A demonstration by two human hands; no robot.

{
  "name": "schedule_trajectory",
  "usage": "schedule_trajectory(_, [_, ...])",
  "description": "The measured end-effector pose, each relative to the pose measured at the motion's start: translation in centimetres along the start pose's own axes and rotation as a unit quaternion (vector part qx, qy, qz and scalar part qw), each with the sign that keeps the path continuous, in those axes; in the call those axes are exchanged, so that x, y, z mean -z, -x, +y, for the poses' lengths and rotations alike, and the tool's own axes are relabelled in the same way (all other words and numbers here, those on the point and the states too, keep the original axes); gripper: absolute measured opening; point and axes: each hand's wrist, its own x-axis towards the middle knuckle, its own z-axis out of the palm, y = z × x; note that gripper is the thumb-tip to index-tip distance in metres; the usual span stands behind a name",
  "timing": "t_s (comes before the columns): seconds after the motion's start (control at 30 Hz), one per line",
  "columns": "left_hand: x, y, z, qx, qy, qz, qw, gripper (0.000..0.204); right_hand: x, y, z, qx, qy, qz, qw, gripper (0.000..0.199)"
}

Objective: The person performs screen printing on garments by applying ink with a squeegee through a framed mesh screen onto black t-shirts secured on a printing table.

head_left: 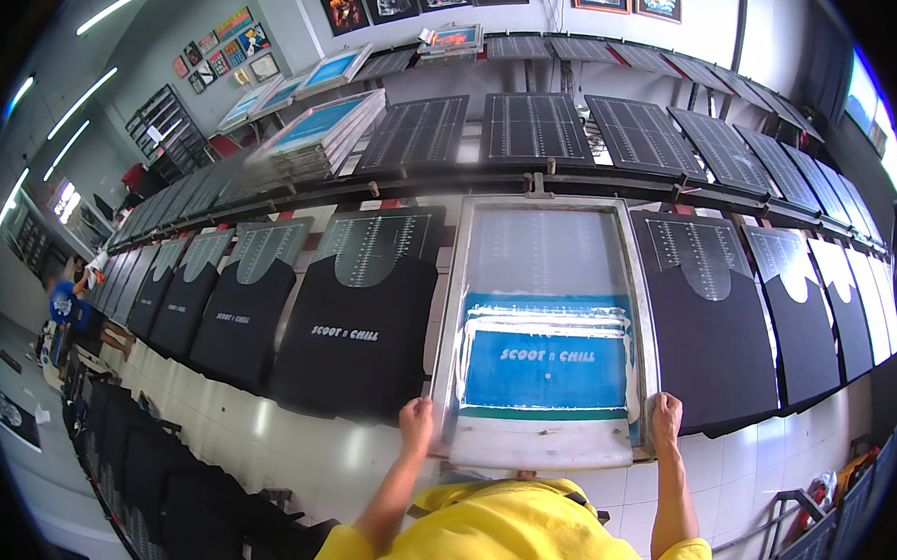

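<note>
A screen printing frame (632, 272) lies in front of me over one of the print boards. Its mesh is pale at the far end and blue (548, 386) nearer me, with lettering in the blue part. White ink (550, 321) runs in streaks across the mesh and down its sides. My left hand (416, 425) is closed at the frame's near left side, and my right hand (667, 416) is closed at the near right side. On the left, a black T-shirt (356, 329) with white lettering lies on its board; to the right, another black T-shirt (717, 348) shows no print.
More shirts on boards run along both sides of this row. Behind a dark rail stand bare print boards (534, 126) and a stack of screens (322, 130). Dark cloths (177, 482) hang at lower left. A person in blue (69, 302) is far left. Metal bars (794, 515) stand lower right.
</note>
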Motion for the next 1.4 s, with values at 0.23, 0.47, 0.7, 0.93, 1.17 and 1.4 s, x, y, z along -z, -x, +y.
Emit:
schedule_trajectory(0.23, [0.1, -1.0, -0.7, 0.003, -0.002, -0.022, 1.000, 0.035, 0.3, -0.1, -1.0, -0.009, 0.005, -0.009, 1.000, 0.036])
schedule_trajectory(0.47, [-1.0, -0.1, 1.3, 0.009, -0.014, 0.003, 1.000, 0.033, -0.5, -2.0, 2.6, 0.003, -0.068, -0.039, 0.997, 0.033])
schedule_trajectory(0.7, [-0.9, 0.0, 1.4, -0.002, -0.043, -0.013, 0.999, 0.034, -0.1, -3.4, 4.2, -0.046, 0.044, -0.062, 0.996, 0.047])
schedule_trajectory(0.93, [-0.8, 0.2, 1.6, 0.019, -0.023, -0.028, 0.999, 0.036, 0.4, -3.1, 3.6, -0.060, 0.049, -0.063, 0.995, 0.047])
schedule_trajectory(1.17, [0.0, 0.1, 2.5, 0.015, -0.055, -0.048, 0.997, 0.035, 0.0, -4.7, 5.6, -0.092, 0.077, -0.093, 0.988, 0.048])
schedule_trajectory(1.4, [0.6, -0.6, 3.1, -0.025, -0.114, -0.085, 0.990, 0.033, -1.4, -4.2, 7.0, 0.034, 0.072, 0.017, 0.997, 0.033])
